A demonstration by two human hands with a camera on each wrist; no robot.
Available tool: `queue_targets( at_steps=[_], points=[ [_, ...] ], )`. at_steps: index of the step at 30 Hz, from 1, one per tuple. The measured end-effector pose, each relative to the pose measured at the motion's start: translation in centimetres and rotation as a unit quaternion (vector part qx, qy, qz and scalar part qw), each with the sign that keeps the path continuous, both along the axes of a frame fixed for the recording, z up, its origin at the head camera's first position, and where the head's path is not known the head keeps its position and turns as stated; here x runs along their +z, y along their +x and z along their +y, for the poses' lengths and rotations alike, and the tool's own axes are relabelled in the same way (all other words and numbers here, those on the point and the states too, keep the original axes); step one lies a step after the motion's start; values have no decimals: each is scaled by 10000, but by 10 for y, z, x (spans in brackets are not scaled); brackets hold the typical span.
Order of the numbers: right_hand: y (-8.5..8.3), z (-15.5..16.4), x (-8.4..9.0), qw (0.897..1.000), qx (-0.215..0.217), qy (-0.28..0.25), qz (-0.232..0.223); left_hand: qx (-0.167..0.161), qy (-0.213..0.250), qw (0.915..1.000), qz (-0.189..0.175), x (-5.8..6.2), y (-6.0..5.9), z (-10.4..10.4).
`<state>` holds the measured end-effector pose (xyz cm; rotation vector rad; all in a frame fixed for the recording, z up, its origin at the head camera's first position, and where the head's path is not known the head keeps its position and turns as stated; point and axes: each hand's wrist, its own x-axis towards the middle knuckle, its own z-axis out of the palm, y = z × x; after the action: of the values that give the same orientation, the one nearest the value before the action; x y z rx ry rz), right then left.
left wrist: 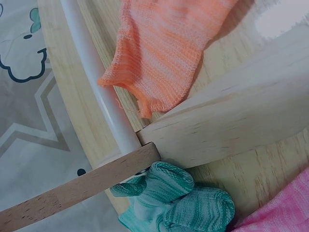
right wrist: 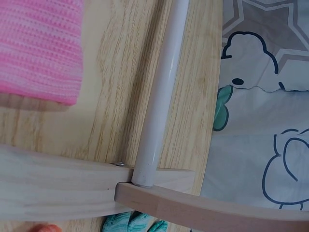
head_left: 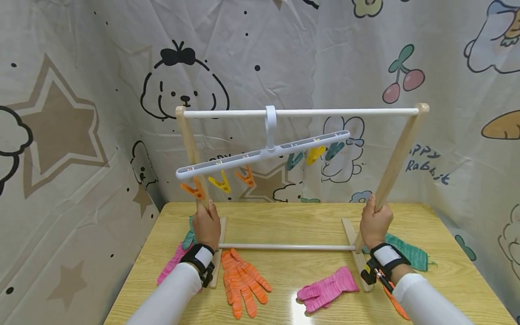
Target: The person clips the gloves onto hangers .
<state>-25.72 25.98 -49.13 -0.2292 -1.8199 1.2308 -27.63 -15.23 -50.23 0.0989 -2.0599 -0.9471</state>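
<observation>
A small wooden drying rack with white crossbars (head_left: 298, 113) is standing on the pale wooden table (head_left: 284, 216), and the person is gripping it on both sides: the left hand (head_left: 206, 225) is wrapping its fingers around the left upright near its lower end, while the right hand (head_left: 375, 221) is closing in the same way around the right upright. A white plastic clip hanger with orange, yellow and teal pegs (head_left: 264, 153) is hanging tilted from the top bar, its left end lower. An orange knitted glove (head_left: 243, 282) is lying just beside the left foot of the rack, and a pink knitted glove (head_left: 327, 289) is lying in front of the lower bar. A teal knitted glove (head_left: 410, 253) is resting behind the right wrist, and another pink piece, probably a second glove, is peeking out under the left forearm.
</observation>
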Motion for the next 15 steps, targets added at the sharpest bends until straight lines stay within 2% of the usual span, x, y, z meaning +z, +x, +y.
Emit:
queue_targets(
  at_steps=[7, 15],
  points=[
    [1, 0, 0, 10000, 31, 30, 2, -8, -22, 10000, -28, -2, 0, 0],
    [1, 1, 0, 10000, 50, 38, 65, -206, 89, 9996, -175, 3, 3, 0]
  ],
)
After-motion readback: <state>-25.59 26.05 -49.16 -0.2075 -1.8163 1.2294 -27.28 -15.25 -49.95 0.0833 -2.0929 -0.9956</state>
